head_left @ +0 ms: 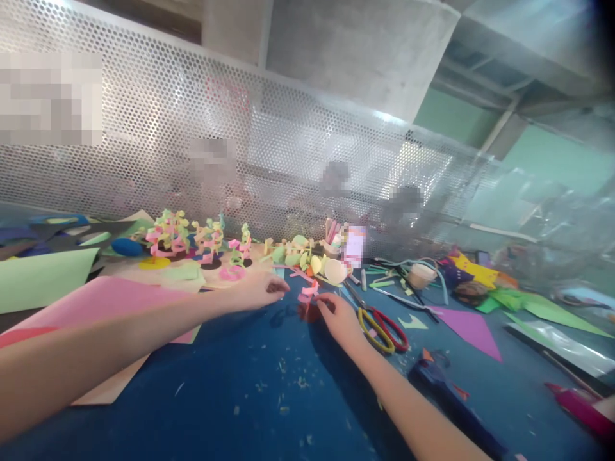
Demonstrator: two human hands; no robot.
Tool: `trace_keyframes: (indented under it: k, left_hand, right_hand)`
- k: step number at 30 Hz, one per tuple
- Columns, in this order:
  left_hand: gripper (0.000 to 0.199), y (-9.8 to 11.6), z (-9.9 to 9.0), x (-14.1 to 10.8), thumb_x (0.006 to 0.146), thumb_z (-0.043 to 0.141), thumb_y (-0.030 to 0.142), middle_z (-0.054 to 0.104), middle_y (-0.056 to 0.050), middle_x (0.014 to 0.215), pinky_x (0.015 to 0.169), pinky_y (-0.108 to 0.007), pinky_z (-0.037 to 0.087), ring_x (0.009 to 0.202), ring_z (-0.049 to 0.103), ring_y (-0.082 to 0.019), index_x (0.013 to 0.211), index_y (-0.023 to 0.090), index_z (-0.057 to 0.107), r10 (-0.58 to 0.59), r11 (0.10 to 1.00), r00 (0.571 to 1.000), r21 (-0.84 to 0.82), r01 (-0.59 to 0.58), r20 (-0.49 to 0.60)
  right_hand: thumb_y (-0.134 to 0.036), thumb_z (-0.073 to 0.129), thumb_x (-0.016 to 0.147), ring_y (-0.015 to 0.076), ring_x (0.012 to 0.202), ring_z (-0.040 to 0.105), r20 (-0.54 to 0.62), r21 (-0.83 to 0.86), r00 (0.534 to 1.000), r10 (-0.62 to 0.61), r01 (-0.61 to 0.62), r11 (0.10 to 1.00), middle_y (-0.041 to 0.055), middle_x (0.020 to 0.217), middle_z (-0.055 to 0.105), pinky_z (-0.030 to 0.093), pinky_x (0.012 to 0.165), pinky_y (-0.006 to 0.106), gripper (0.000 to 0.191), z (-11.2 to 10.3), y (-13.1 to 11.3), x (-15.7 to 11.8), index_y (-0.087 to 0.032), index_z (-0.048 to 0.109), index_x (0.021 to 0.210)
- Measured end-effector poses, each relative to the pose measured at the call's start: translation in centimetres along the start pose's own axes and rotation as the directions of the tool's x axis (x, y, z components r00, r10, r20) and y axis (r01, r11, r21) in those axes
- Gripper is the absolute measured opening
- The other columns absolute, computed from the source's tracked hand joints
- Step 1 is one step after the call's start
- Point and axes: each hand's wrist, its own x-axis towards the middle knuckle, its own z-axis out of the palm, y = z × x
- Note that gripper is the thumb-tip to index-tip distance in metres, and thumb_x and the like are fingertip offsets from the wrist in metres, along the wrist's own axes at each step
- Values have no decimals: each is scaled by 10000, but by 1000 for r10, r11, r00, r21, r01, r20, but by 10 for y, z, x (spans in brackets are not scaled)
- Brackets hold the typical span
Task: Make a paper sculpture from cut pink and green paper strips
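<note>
A small pink paper curl (308, 293) stands on a dark red base on the blue table (240, 384), between my two hands. My right hand (339, 317) touches its right side with thumb and forefinger close together. To the left, my left hand (262, 290) hovers over the table edge of the paper sheets, fingers loosely bent and apart, with nothing visible in it. Scissors with yellow and red handles (384, 330) lie just right of my right hand.
Curled paper plants (168, 237) stand at the back left, near pink sheets (106, 301). A blue glue gun (451, 397) lies at the right, beyond it a magenta tool (581, 410). A paper cup (421, 276) and a perforated metal screen (288, 141) are behind.
</note>
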Motion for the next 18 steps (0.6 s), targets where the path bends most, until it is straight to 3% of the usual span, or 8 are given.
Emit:
trace_keyframes:
  k: [4, 9, 13, 18]
  left_hand:
    - [302, 13, 2, -19, 788, 484, 263, 692, -43, 940, 742, -277, 483, 813, 630, -181, 1031, 187, 647, 1, 999, 1000, 39, 0, -20]
    - [271, 26, 6, -53, 803, 481, 223, 661, -57, 985, 886, -326, 431, 947, 580, -198, 1008, 187, 655, 145, 972, 989, 185, -144, 3]
    - [282, 37, 5, -81, 831, 472, 228, 613, -63, 1084, 947, -338, 396, 1048, 528, -203, 1062, 206, 632, 158, 959, 987, 236, -158, 20]
    - [276, 42, 2, -90, 836, 479, 229, 612, -56, 1088, 940, -329, 401, 1048, 529, -199, 1068, 222, 629, 172, 956, 985, 238, -171, 15]
  right_hand:
    - [-290, 532, 879, 150, 821, 612, 23, -27, 1000, -7, 8, 1000, 29, 914, 641, 494, 775, 360, 173, 0, -1, -1, -145, 612, 928]
    - [-287, 545, 871, 168, 885, 603, 52, -52, 998, -45, 48, 997, 38, 956, 636, 478, 814, 388, 175, -1, -2, -2, -142, 614, 940]
    - [-288, 549, 868, 167, 881, 601, 65, -68, 995, -80, 84, 994, 36, 949, 634, 476, 814, 388, 173, 0, -1, -2, -141, 614, 933]
    - [-281, 536, 877, 153, 836, 602, 78, -77, 989, -123, 129, 989, 27, 905, 636, 484, 780, 361, 162, 0, -1, -2, -146, 617, 917]
